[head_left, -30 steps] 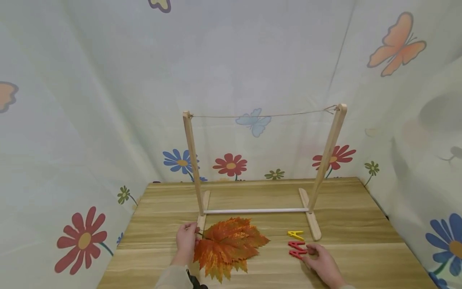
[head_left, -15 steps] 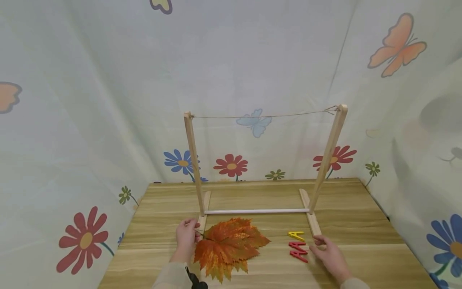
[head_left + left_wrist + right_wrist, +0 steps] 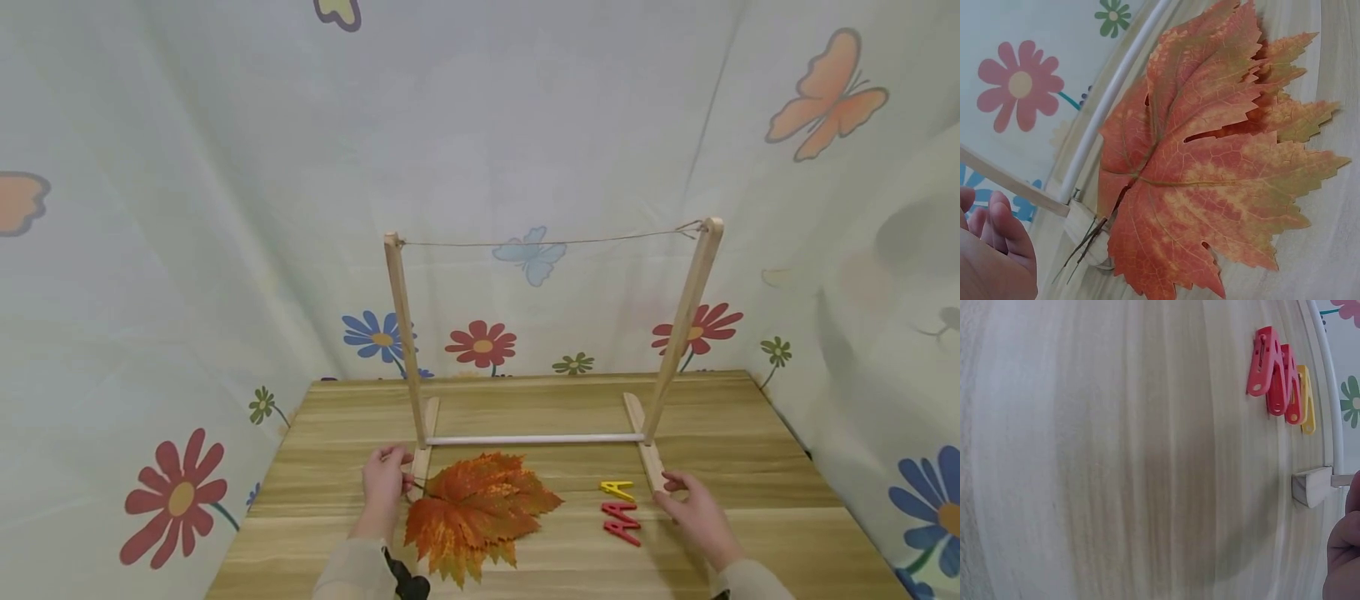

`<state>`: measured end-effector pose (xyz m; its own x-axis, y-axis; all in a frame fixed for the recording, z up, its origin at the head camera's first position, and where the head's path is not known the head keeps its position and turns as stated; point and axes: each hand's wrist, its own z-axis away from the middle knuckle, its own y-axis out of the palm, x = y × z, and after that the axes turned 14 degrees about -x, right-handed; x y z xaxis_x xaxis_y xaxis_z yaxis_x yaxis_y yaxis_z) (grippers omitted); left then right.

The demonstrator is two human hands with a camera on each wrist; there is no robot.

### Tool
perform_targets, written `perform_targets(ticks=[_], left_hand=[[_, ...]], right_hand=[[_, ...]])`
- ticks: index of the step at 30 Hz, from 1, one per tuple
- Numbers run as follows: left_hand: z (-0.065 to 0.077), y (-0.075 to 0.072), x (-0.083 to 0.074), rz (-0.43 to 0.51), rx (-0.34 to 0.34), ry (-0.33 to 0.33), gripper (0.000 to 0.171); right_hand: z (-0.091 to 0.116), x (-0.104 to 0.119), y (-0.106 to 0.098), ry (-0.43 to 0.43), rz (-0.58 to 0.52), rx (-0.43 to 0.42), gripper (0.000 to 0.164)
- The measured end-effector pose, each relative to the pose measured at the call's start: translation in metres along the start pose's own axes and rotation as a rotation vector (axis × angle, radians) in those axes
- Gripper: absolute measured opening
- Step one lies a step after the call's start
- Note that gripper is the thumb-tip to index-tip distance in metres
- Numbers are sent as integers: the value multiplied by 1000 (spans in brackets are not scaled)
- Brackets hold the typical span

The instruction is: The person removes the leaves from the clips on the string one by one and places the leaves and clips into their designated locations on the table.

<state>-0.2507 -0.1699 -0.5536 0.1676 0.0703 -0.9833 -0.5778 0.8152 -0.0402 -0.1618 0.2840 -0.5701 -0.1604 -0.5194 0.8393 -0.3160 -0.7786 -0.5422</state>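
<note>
Orange-red artificial maple leaves [image 3: 480, 508] lie overlapping on the wooden table, their thin dark stems [image 3: 1088, 240] pointing left. Beside those stems, at the left foot of a wooden stand, is my left hand [image 3: 385, 481]; in the left wrist view its fingers curl loosely, apart from the stems. My right hand [image 3: 693, 510] is at the front end of the stand's right foot [image 3: 1311, 487], with thumb and fingers apart and nothing visibly held. Left of it lie two red clothespins [image 3: 621, 532] and one yellow clothespin [image 3: 617, 489] in a short column.
The wooden stand has two uprights, a left post [image 3: 406, 342] and a right post [image 3: 684, 333]. A thin string [image 3: 525, 243] joins their tops, and a white rod [image 3: 532, 439] joins them at the bottom. Behind the table [image 3: 750, 550] hangs a flower-and-butterfly printed curtain [image 3: 562, 125].
My right hand has moved away from the red clothespins, right and forward to the stand's right foot. My left hand has shifted slightly forward off the leaf stems. Leaves and clothespins stay put.
</note>
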Motion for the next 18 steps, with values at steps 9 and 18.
perform_targets(ticks=[9,18], left_hand=[[1,8,-8,-15,25,-25,31],[-2,7,-18,33,43,-32,29]], right_hand=[[-10,4,-10,-23,4,-13,50],[-17,9,-21,-71,17,-54,47]])
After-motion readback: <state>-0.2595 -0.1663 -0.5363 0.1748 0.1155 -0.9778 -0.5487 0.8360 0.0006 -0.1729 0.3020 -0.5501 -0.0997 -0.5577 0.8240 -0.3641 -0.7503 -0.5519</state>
